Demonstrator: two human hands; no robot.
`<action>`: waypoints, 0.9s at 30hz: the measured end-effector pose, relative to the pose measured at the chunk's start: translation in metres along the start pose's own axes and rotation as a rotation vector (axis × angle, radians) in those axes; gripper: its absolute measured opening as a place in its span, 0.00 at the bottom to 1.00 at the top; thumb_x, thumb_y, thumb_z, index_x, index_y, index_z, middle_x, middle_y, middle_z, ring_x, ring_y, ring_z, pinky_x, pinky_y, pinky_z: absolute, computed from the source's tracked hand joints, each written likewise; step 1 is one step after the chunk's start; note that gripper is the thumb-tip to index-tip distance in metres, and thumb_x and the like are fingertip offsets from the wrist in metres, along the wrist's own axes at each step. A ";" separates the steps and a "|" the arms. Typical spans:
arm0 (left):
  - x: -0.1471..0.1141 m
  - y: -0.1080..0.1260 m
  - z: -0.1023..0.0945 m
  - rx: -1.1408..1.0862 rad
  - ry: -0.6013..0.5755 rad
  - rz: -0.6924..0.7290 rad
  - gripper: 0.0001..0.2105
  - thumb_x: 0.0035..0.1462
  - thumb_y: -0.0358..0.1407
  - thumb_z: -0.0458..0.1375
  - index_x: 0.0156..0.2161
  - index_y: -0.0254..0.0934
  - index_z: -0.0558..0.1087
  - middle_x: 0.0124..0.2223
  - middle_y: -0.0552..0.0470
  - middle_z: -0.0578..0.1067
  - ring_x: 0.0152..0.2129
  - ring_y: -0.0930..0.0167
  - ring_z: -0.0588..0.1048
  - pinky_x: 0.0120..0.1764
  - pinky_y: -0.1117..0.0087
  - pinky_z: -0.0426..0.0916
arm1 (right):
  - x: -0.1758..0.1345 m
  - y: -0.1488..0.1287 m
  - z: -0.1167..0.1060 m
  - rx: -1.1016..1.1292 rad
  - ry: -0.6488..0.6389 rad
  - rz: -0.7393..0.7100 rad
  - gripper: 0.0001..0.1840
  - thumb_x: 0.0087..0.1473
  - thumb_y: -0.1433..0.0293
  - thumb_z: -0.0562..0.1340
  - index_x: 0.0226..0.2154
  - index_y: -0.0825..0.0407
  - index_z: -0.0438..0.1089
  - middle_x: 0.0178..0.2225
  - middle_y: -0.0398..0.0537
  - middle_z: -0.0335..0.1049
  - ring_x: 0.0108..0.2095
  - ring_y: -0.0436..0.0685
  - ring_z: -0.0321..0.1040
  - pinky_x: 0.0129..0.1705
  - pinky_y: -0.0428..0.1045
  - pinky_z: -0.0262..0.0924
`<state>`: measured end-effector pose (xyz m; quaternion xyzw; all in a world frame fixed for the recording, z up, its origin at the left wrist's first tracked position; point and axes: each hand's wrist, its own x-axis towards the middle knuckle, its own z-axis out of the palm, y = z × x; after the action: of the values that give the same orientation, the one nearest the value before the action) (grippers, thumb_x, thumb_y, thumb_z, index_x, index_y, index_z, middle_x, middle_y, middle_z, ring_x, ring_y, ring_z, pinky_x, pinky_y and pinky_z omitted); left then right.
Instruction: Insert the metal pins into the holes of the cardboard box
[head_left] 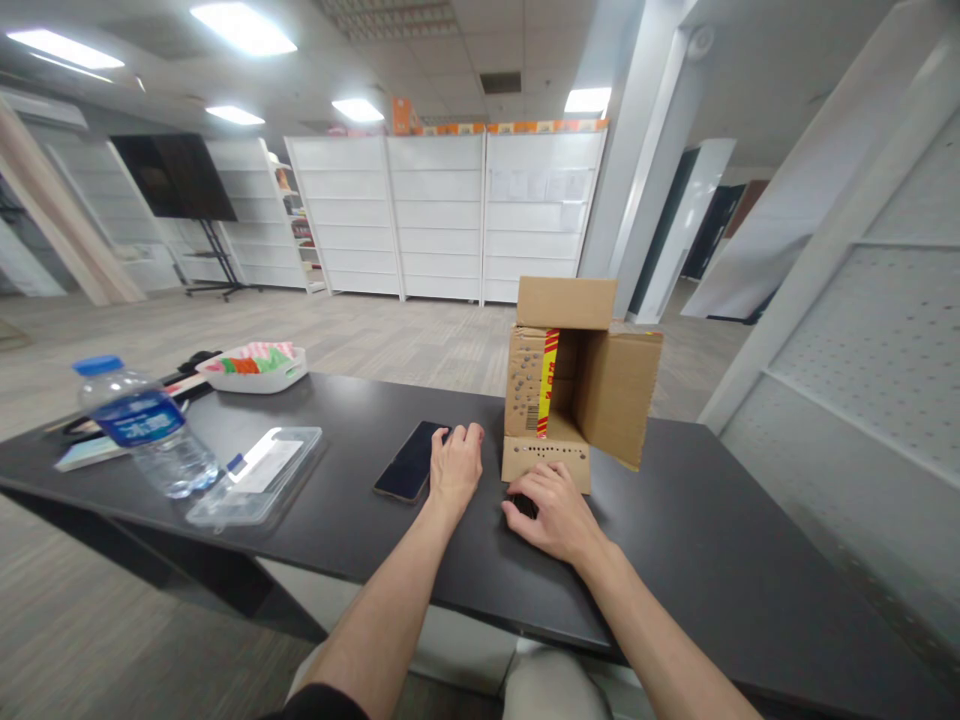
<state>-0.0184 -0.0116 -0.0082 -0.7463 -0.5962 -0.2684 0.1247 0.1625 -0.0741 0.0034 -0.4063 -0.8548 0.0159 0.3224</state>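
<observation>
My left hand [456, 462] rests on the black table at the right edge of a dark smartphone [409, 462]. Its fingers are curled down, and whatever they may hold is hidden. Farther right, my right hand [553, 508] curves over a small dark object [525, 505], closed between thumb and fingers; its kind cannot be made out. Just beyond that hand stands an open cardboard box [523, 385], its opening facing me. The lower flap [544, 455], dotted with holes, lies toward my right hand. A side flap [619, 390] swings out to the right, and red-yellow tape runs down the front.
On the left stand a water bottle [150, 430] with a blue cap, a clear plastic case [262, 480] and a white basket [255, 370] of colourful packets. The table's [720, 560] front edge runs close to my forearms. A perforated white panel [862, 420] rises at right.
</observation>
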 end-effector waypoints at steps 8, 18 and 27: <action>0.001 0.002 -0.002 -0.001 -0.017 -0.005 0.11 0.65 0.29 0.46 0.43 0.40 0.71 0.37 0.50 0.76 0.38 0.67 0.75 0.54 0.60 0.55 | 0.000 0.004 0.002 0.027 0.014 -0.013 0.12 0.65 0.66 0.55 0.33 0.50 0.72 0.32 0.47 0.77 0.35 0.57 0.69 0.43 0.54 0.53; 0.001 0.001 -0.001 0.013 -0.009 0.008 0.10 0.64 0.30 0.47 0.43 0.40 0.71 0.37 0.49 0.75 0.37 0.67 0.75 0.54 0.59 0.56 | 0.000 0.005 0.003 0.175 0.136 0.015 0.13 0.68 0.67 0.52 0.37 0.50 0.71 0.35 0.49 0.73 0.37 0.58 0.69 0.42 0.53 0.62; 0.001 0.000 0.002 0.011 0.001 0.012 0.11 0.64 0.29 0.47 0.43 0.40 0.71 0.37 0.50 0.75 0.37 0.67 0.74 0.54 0.59 0.56 | 0.002 0.020 0.011 0.302 0.440 0.188 0.12 0.66 0.64 0.55 0.38 0.50 0.72 0.36 0.49 0.75 0.38 0.58 0.72 0.43 0.52 0.65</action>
<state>-0.0180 -0.0096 -0.0093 -0.7489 -0.5932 -0.2648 0.1306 0.1692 -0.0563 -0.0100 -0.4249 -0.7108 0.0846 0.5542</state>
